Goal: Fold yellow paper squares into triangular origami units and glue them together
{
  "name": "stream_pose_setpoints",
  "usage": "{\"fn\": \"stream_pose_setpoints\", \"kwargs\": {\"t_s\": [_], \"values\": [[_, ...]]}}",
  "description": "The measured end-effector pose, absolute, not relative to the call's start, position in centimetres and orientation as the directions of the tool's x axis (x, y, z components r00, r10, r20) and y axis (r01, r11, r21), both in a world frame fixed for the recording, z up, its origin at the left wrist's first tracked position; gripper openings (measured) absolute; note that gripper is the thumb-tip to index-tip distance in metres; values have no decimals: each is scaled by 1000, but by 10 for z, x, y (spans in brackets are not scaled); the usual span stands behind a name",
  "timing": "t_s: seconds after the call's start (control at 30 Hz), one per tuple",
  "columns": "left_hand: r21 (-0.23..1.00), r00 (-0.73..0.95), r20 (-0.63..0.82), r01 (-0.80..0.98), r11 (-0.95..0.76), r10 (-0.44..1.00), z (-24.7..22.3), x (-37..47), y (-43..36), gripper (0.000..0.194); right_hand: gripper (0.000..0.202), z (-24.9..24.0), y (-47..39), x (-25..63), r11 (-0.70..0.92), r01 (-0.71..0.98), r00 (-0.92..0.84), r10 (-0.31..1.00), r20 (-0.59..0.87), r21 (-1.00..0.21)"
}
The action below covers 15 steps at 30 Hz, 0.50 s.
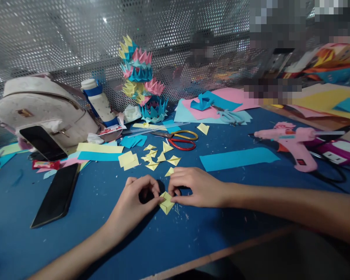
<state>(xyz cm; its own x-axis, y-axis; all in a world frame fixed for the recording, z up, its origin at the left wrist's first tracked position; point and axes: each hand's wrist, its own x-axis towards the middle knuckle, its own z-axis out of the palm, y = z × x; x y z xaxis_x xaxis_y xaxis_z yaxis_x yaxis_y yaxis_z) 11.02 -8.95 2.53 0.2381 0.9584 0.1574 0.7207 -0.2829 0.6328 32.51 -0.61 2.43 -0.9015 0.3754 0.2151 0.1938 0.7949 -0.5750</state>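
Note:
Between my two hands a small yellow paper square (166, 208) with creases lies on the blue table, one corner toward me. My left hand (140, 194) pinches its left corner between thumb and fingers. At the right corner, my right hand (192, 186) has its thumb and fingertips closed on the paper. Just beyond them are several folded yellow paper pieces (152, 165), one partly behind my right hand. A small stack of flat yellow squares (127, 160) lies to the left of those pieces.
Scissors with red and yellow handles (184, 139) lie behind the folded pieces. To the right are a blue paper strip (236, 158) and a pink glue gun (294, 144). Two phones (56, 196), a backpack (43, 109) and a bottle (99, 102) are left. A folded-paper tower (142, 74) stands behind.

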Motion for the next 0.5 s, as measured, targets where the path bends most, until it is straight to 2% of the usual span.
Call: {"fn": "stream_pose_setpoints", "kwargs": {"t_s": [0.3,0.5], "values": [[637,287,180,695,-334,941,23,108,-93,10,6,23,-9,324,825,212,-901,372,223,-523],[618,325,204,689,-379,924,21,109,-94,11,8,22,-6,330,894,106,-914,260,312,-435]]}}
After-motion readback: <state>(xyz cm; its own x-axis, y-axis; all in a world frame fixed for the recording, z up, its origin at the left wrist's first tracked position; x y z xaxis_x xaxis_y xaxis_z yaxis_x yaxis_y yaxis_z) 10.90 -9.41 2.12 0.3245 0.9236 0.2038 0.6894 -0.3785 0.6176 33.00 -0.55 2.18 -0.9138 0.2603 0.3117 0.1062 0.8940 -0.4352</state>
